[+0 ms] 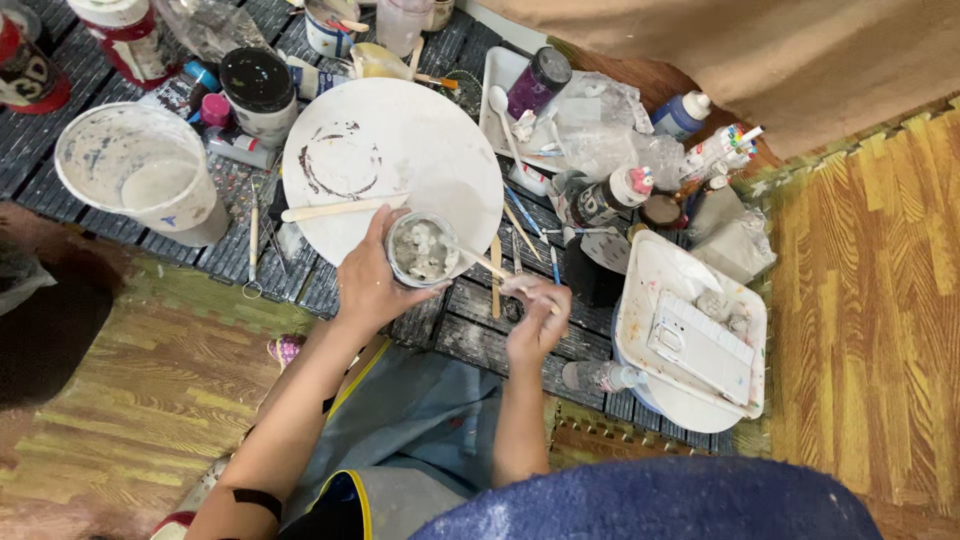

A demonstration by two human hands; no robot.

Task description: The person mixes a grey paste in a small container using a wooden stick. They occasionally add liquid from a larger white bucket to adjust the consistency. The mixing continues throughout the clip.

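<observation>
**Two hands at a small cup of pale paste**

The left hand [368, 282] reaches forward from a bent, bare forearm and wraps its fingers around a small clear cup [422, 250], thumb on the near side, holding it upright. The cup holds lumpy grey-white paste and sits over the near edge of a round white board [400, 150], which lies on a dark slatted mat [60, 120].

The right hand [537, 318] is raised just right of the cup, wrist cocked, its fingers pinched on a thin wooden stick [487, 265] that slants up and left so its tip dips into the paste. The right forearm rises almost straight from the lap.

On the board lies a flat wooden spatula [340, 209], just beyond the left hand. To the far left stands a large paint-smeared bucket [140, 170]; to the right, a white tray [640, 300] holds a white rectangular mould [700, 345].
</observation>
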